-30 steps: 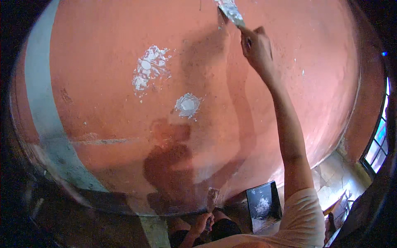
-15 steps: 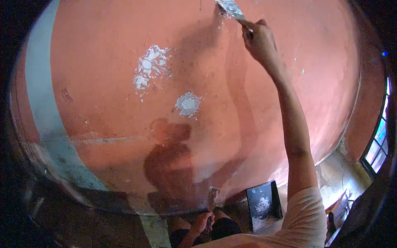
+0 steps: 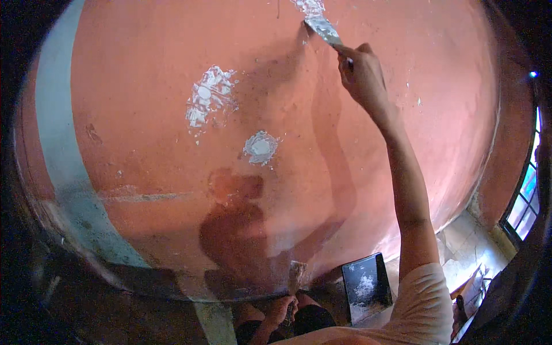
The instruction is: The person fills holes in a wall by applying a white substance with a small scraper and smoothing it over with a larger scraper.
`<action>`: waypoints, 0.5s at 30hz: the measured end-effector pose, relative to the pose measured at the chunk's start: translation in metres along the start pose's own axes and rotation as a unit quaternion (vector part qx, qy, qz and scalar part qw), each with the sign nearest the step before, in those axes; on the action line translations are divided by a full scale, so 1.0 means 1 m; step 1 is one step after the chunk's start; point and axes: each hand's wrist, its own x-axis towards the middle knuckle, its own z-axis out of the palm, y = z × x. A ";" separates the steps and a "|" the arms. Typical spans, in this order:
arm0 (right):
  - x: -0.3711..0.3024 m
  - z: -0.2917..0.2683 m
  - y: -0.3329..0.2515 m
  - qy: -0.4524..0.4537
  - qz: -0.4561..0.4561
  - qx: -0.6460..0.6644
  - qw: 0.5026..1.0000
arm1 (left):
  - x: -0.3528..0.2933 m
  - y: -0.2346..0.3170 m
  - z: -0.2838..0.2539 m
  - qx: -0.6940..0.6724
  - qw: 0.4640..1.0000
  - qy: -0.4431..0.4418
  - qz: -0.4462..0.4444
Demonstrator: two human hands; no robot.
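High on the orange wall (image 3: pixel 155 149), my right hand (image 3: pixel 364 77) is closed round a putty knife (image 3: pixel 324 30). Its blade, smeared with white filler, tilts up to the left and reaches the wall just below a white filler patch (image 3: pixel 310 7) at the top edge. Low in the view, my left hand (image 3: pixel 280 310) grips a second putty knife (image 3: pixel 296 276), blade upward and apart from the wall. Two more filler patches mark the wall: a larger ragged one (image 3: pixel 211 95) and a smaller round one (image 3: pixel 261 148).
A black tray (image 3: pixel 368 287) with white filler stands on the floor by the wall's foot. A pale vertical stripe (image 3: pixel 54 103) runs down the wall at left. At far right is a barred window (image 3: pixel 526 198). My shadow falls across the wall.
My right hand has drawn its putty knife a little downward, uncovering the top filler patch. My left hand holds its knife in nearly the same place.
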 end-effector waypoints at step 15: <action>-0.012 -0.004 -0.001 0.049 0.014 0.024 0.998 | 0.004 -0.004 -0.010 -0.017 0.998 -0.048 0.025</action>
